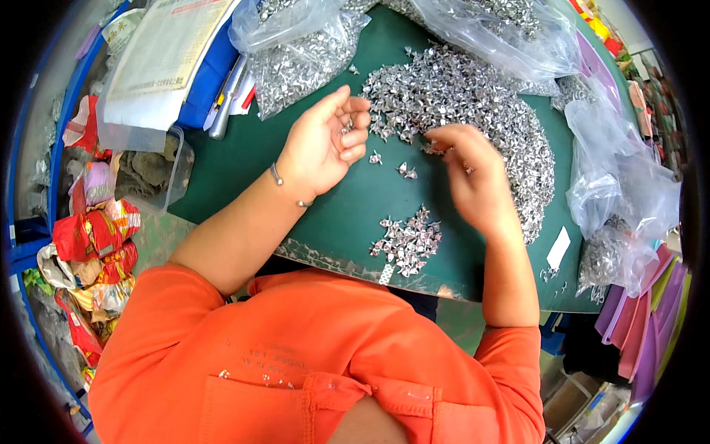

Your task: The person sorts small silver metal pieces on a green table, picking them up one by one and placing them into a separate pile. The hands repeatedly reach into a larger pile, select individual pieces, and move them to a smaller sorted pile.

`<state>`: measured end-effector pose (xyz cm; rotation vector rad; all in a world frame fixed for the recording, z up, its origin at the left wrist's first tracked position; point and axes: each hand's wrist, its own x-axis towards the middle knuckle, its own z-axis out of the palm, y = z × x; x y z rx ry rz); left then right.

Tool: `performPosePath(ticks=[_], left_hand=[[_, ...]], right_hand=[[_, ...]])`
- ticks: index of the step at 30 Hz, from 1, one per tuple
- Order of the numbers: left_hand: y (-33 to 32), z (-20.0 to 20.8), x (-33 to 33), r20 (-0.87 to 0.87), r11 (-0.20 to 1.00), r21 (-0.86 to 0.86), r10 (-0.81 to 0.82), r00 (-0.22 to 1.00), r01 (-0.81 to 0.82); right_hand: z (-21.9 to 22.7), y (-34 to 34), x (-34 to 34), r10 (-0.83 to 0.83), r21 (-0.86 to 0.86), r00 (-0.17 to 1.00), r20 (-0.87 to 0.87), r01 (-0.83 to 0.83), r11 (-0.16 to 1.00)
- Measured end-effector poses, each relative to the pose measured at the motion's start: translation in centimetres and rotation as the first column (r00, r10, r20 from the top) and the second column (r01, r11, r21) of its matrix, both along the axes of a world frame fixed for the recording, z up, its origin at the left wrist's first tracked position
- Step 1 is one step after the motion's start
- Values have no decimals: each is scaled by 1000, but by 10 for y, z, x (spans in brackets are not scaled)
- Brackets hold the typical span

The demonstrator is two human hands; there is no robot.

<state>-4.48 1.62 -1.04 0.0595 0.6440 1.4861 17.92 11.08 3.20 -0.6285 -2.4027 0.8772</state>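
Observation:
A big heap of small shiny metal pieces [473, 96] covers the far right of a dark green mat [244, 148]. My left hand [325, 140] is raised palm up above the mat, its fingers curled over a few of the metal pieces [347, 126]. My right hand [466, 166] rests at the near edge of the heap, fingertips pinching among the pieces; what it holds is hidden. Three loose pieces [403, 169] lie between the hands. A small pile of the same pieces [407, 240] sits near the mat's front edge.
Clear plastic bags of metal pieces lie at the back [296, 44] and at the right [621, 185]. Papers on a blue folder [166, 52] and a clear tub [140, 170] stand at the left. Red wrappers [92, 244] fill the left floor side. Pink and purple sheets [651, 318] hang off the right.

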Motion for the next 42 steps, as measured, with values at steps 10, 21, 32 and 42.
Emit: performPosePath(ticks=[10,21,32,42], left_hand=[[0,0,-5,131,999,13,44,990,-46],[0,0,-4,130,999,2,35,991,-36],[-1,-1,-4,163,999,3,40,986,-41],[0,0,-5,177,999,10,44,983,-47]], right_hand=[[-17,-21,-4,111,22,991,75,-113,993],[-11,-7,9,-92,20,995,49,92,996],[-1,-7,15,367,-411,928,63,-311,857],[-14,-13,-2,265,101,961,74,-272,957]])
